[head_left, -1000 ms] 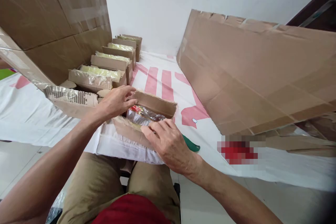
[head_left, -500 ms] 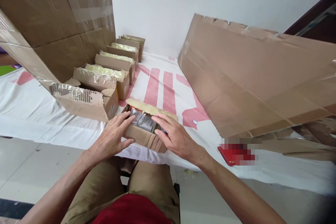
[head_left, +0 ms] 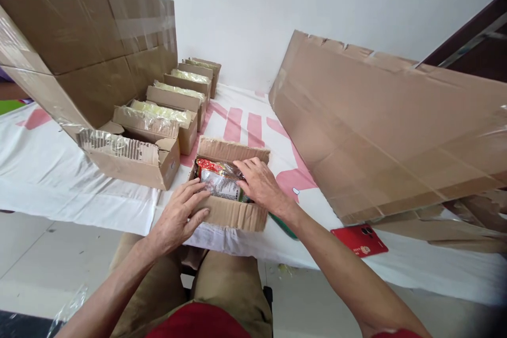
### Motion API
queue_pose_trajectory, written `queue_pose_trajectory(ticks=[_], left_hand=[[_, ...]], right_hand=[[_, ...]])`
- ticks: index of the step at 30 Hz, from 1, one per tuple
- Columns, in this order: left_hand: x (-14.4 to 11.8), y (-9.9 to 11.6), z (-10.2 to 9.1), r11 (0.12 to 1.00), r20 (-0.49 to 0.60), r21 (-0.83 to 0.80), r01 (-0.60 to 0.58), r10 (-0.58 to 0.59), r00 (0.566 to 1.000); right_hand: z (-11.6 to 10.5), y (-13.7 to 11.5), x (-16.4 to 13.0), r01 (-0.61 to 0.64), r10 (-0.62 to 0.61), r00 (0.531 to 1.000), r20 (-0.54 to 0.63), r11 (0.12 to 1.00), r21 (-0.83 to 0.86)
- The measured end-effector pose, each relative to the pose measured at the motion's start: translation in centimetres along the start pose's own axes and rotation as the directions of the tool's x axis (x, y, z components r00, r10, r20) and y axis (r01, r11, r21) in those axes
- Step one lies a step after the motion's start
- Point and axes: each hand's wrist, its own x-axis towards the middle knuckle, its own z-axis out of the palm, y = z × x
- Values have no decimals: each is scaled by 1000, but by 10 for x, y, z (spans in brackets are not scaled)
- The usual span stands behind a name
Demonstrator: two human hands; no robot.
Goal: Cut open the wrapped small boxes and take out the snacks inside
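We see bright, even daylight, soft shadows, tape glare (upper left), and wide-angle bending at the edges.

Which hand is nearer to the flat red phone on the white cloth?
Right. The right hand rests in the small cardboard box, nearer the flat red phone; the left hand is farther.

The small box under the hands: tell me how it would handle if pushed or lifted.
The small box would probably slide easily on the smooth white sheet. Its torn corrugated walls look soft, so squeezing may buckle them. The glossy packets inside could slip out if it is tipped.
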Motion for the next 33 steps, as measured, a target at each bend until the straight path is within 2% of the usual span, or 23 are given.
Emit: queue_pose_trajectory(ticks=[3, 6, 10, 15, 18, 21, 27, 29, 33], left_hand=[[-4, 6, 13, 994, -81, 110, 18, -9, 997], [-9, 12, 25, 985, -178, 158, 66, -38, 983], [-8, 16, 34, 975, -293, 174, 139, -84, 953], [4, 20, 39, 973, -374, 166, 159, -87, 923], [14, 19, 41, 976, -391, 130, 173, -109, 914], [20, 15, 42, 982, -360, 90, 164, -121, 925], [21, 9, 40, 977, -314, 36, 211, -190, 930], [23, 8, 36, 973, -297, 23, 232, -215, 930], [31, 8, 26, 965, -288, 12, 260, -246, 925]], right_hand=[[4, 0, 6, -16, 17, 999, -28, 999, 36], [3, 1, 5, 8, 5, 997, -76, 984, 179], [-12, 4, -2, 16, 73, 978, -197, 910, 414], [-35, 9, -9, 81, 137, 932, -337, 824, 560], [-39, 11, -9, 40, 163, 951, -262, 776, 629], [-42, 11, -8, -3, 150, 977, -154, 724, 690], [-53, 11, -11, -13, 209, 967, -148, 617, 787], [-54, 12, -14, -14, 265, 951, -158, 548, 836], [-51, 20, -21, -21, 388, 914, -118, 335, 942]])
